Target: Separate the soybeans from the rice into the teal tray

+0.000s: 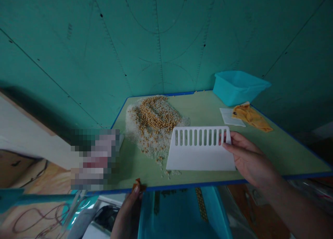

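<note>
My right hand (247,159) grips a flat white plastic scraper (201,158) by its right end, with the thumb in front. A row of slots runs along the scraper's upper part, and its straight lower edge is near the table's front edge. To its left a pile of yellowish beans (158,114) lies mixed with white grains (132,128) that look like rice. My left hand (131,201) is closed at the front edge, pinching a small orange-brown piece (137,183) whose kind I cannot make out.
A turquoise tub (231,91) stands at the back right of the table (275,152), near a yellow cloth (252,117) and a white sheet (230,117). Below the front edge is a larger blue bin (182,221). A green wall (169,41) rises behind.
</note>
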A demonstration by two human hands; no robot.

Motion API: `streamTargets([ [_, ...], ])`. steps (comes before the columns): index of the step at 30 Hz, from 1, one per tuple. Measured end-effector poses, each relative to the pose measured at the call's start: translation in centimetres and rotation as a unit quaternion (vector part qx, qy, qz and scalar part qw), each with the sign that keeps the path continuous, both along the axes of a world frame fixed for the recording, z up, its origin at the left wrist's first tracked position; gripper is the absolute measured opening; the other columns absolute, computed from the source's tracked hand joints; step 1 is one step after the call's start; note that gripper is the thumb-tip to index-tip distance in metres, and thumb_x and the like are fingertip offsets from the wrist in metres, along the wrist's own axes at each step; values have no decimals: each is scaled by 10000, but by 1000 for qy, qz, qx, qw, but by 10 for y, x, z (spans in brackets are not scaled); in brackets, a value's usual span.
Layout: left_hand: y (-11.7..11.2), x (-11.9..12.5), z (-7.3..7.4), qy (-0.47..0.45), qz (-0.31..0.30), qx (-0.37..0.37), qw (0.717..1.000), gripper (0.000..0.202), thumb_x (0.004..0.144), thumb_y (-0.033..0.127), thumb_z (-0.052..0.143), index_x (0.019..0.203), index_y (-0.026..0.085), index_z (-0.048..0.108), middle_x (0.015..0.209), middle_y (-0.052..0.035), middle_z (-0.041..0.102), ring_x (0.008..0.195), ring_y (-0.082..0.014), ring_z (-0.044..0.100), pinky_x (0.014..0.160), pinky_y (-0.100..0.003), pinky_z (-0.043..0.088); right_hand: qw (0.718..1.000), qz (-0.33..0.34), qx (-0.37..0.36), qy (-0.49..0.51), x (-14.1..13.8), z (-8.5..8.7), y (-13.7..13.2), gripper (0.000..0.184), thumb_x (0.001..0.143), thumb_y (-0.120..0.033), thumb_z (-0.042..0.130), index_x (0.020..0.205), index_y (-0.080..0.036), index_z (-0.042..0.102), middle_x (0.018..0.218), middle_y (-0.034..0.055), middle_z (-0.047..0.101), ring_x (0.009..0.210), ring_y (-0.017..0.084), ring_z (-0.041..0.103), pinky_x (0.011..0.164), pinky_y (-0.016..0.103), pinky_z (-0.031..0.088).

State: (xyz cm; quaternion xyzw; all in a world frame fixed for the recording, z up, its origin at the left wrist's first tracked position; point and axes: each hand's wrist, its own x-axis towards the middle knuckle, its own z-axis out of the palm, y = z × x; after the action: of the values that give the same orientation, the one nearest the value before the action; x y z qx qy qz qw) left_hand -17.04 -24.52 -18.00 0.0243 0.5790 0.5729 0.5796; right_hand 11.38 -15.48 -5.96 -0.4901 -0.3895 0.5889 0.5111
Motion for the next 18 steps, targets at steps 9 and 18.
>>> streamTargets([
  [9,-8,11,33,5,3,16,1000,325,524,349,750,806,198,689,716,-47,739,961,-333,637,810,-417,525,999,24,14,-20,1,-5,-1,138,708,-275,609,833,-229,571,847,9,674,704,170,598,633,306,435],
  [18,-9,15,38,8,12,15,1000,396,516,340,752,885,218,677,771,-35,742,978,-336,630,817,-434,519,1000,6,-4,-10,1,-3,-2,198,672,-260,637,865,-248,591,818,-2,672,695,168,589,651,306,428],
])
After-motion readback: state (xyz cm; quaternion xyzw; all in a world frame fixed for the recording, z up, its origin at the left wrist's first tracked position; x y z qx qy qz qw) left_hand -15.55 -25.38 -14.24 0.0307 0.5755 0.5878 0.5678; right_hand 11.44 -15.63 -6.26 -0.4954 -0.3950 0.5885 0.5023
